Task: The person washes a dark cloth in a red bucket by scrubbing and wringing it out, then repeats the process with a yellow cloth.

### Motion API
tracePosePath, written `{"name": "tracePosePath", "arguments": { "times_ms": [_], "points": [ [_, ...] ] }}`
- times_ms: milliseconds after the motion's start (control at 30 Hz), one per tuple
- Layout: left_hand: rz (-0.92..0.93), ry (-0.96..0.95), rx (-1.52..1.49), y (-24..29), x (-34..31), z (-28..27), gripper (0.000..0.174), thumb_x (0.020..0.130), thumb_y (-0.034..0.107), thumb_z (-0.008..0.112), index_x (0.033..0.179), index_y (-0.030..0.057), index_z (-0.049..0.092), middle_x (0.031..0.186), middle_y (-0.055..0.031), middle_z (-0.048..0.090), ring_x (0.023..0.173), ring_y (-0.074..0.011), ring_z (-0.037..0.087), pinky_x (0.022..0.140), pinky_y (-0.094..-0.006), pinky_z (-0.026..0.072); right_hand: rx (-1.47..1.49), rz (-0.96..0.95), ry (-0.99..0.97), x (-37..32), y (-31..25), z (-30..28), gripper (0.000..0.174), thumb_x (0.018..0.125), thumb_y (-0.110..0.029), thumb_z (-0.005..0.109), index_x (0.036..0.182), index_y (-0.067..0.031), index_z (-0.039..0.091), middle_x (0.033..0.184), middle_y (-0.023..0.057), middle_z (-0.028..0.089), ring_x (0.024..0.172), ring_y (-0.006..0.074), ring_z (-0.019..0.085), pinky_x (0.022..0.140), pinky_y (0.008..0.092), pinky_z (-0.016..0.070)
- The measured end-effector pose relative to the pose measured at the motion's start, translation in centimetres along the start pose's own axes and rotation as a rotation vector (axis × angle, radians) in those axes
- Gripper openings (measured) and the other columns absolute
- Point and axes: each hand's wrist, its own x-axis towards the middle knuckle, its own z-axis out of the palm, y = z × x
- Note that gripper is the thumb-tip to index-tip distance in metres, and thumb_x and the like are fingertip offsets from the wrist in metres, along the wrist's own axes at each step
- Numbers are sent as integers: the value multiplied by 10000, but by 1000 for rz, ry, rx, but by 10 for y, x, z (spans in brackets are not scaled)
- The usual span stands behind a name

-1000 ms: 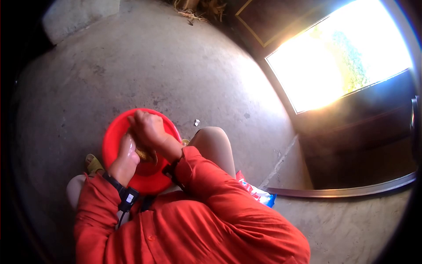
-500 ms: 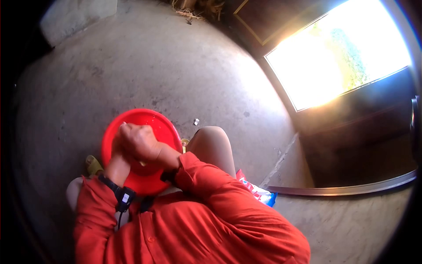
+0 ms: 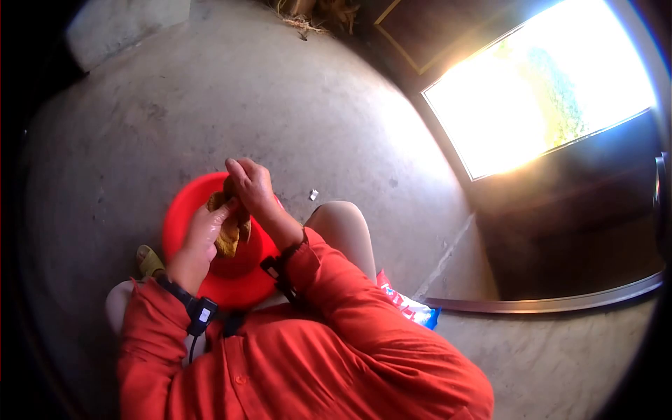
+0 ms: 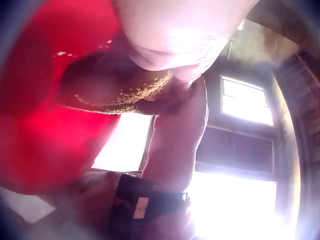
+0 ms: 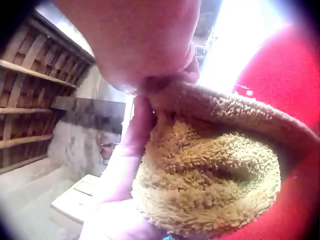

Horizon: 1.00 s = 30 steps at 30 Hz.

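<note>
A wet-looking yellow-brown towel (image 3: 227,241) with a shaggy pile is bunched between both hands above a red basin (image 3: 183,210). My left hand (image 3: 204,229) holds it at its near left side, thumb laid across the cloth, skin shiny with wet. At its upper end my right hand (image 3: 253,187) grips the cloth with curled fingers. In the right wrist view the towel (image 5: 210,185) hangs in a thick fold below the right hand (image 5: 140,45). The left wrist view shows the towel's edge (image 4: 125,97) under the left hand, the basin (image 4: 30,125) behind it.
The basin stands on a concrete floor (image 3: 231,98) between the person's knees. A red, white and blue packet (image 3: 409,301) lies beside the right knee (image 3: 343,227). A small white scrap (image 3: 313,194) is on the floor right of the basin. A bright doorway (image 3: 539,91) opens at right.
The hands were pressed together over the basin, hiding most of the towel. Now the right hand has moved up and away toward the far rim, and more of the towel shows between the hands.
</note>
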Motion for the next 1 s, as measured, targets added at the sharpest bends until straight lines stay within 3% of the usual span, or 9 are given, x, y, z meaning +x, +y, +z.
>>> {"name": "tracePosePath", "arguments": {
  "times_ms": [100, 200, 300, 433, 667, 767, 800, 900, 1000],
  "points": [
    [-6, 123, -18, 9, -4, 6, 342, 879, 300, 652, 1089, 37, 587, 989, -42, 635, 880, -146, 625, 784, -286, 497, 12, 93, -36, 12, 26, 4, 452, 911, -432, 536, 871, 15, 584, 753, 120, 607, 753, 135, 577, 656, 293, 463],
    [8, 161, -104, 20, -5, 5, 323, 883, 288, 648, 1072, 30, 601, 1005, -55, 631, 892, -154, 621, 785, -296, 503, 294, 207, -287, 3, 36, 4, 418, 917, -419, 546, 1013, -12, 565, 796, 36, 576, 710, 119, 534, 616, 273, 448],
    [69, 282, -79, 21, 0, -1, 340, 890, 291, 638, 1088, 19, 595, 1020, -66, 623, 907, -164, 610, 791, -303, 503, 477, 253, -376, -9, 19, 2, 464, 914, -446, 545, 1084, -15, 530, 816, 22, 554, 703, 104, 519, 594, 252, 430],
    [181, 328, -123, 12, 9, -15, 367, 903, 309, 618, 1123, 18, 578, 1046, -69, 619, 919, -179, 614, 801, -329, 513, 579, 365, -479, -11, 6, -5, 348, 877, -275, 629, 1062, 4, 534, 861, 55, 584, 761, 132, 572, 630, 254, 470],
    [115, 308, -59, 9, 15, -22, 412, 894, 322, 629, 1144, 2, 564, 1049, -98, 621, 922, -193, 619, 793, -324, 515, 697, 417, -133, -2, 21, -7, 217, 849, -103, 591, 1016, 30, 549, 869, 89, 605, 776, 179, 602, 663, 297, 499],
    [-4, 140, -44, 13, 6, -8, 430, 885, 333, 640, 1150, 4, 563, 1071, -99, 623, 950, -191, 619, 819, -328, 509, 709, 426, -19, 1, 22, -8, 207, 850, -108, 595, 1014, 9, 546, 862, 82, 594, 777, 169, 592, 665, 289, 493],
    [-4, 84, -52, 13, 5, -6, 446, 873, 345, 654, 1144, 1, 566, 1083, -91, 619, 968, -189, 614, 844, -334, 500, 662, 362, -13, 1, 21, -8, 205, 848, -107, 600, 1015, -2, 543, 850, 75, 591, 766, 161, 585, 661, 284, 489],
    [34, 255, -82, 13, 8, -5, 509, 844, 430, 665, 1152, 39, 559, 1110, -90, 613, 968, -190, 616, 853, -339, 501, 415, 97, -8, -6, -1, -4, 211, 833, -98, 613, 1015, -36, 526, 797, 53, 567, 723, 137, 556, 633, 283, 473],
    [29, 270, -233, 19, 4, -10, 450, 873, 513, 580, 1014, 86, 572, 975, -50, 602, 880, -171, 599, 760, -332, 500, 123, -285, -88, -27, -17, 2, 254, 799, -106, 658, 994, -49, 505, 730, 70, 549, 654, 159, 558, 585, 325, 465]
  ]
}}
